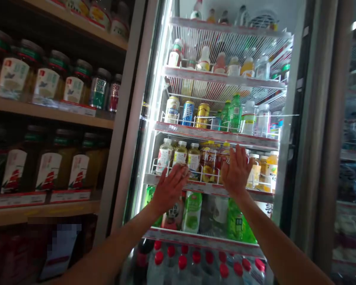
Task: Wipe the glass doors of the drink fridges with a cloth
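Observation:
My left hand [170, 186] is raised in front of the drinks cooler, its fingers stretched out towards the upper right. A small crumpled, pale brown patch [184, 170] shows at its fingertips; whether the hand holds it I cannot make out. Behind those fingers stand tea bottles [194, 161] with white caps. My right hand [236, 170] is up at the same height, fingers spread, nothing visible in it. Dark red-brown drink bottles [209, 161] stand between the two hands. Faint reflections suggest a glass door in front of the shelves; contact with it is not certain.
Cans [188, 113] and green bottles [235, 114] fill the shelf above. Red-capped bottles [182, 262] stand at the bottom. On the left, a wooden shelf [47, 109] carries large jars and soda bottles. A metal frame [317, 138] and another cooler are on the right.

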`<state>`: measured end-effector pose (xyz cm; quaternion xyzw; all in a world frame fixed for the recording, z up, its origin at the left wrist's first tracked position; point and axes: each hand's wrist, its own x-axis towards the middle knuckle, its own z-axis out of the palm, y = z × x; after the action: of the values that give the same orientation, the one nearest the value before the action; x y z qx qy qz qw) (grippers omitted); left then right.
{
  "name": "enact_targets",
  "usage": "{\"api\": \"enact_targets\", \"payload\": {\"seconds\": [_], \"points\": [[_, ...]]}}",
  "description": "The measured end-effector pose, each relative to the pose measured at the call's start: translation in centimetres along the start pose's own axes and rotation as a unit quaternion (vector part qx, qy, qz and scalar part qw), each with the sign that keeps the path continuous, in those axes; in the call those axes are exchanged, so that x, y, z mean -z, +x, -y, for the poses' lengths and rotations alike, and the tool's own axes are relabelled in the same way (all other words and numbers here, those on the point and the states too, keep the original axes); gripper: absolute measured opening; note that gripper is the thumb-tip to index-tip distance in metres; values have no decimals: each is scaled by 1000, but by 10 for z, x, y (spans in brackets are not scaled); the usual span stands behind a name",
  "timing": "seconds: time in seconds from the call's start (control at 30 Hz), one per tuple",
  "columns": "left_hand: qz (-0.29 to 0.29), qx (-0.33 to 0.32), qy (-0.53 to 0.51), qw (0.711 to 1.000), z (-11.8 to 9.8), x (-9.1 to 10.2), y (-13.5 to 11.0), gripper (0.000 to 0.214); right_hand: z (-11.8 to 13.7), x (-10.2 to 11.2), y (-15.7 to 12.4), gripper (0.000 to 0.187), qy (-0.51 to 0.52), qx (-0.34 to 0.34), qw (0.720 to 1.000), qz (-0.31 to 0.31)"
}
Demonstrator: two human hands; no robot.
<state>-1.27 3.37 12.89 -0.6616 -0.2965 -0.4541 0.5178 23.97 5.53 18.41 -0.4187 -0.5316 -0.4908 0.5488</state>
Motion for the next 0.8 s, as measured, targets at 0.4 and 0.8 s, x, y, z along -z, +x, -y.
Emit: {"api": "enact_targets", "payload": {"seconds": [0.4, 0.8], "points": [[-11, -8, -9, 1000, -8, -1, -9, 44, -1, -2, -10, 57, -7, 8, 1000, 15], [-10, 25, -3, 1000, 9, 2, -20, 44, 3, 2, -16, 54, 1, 5, 1000, 24]]}}
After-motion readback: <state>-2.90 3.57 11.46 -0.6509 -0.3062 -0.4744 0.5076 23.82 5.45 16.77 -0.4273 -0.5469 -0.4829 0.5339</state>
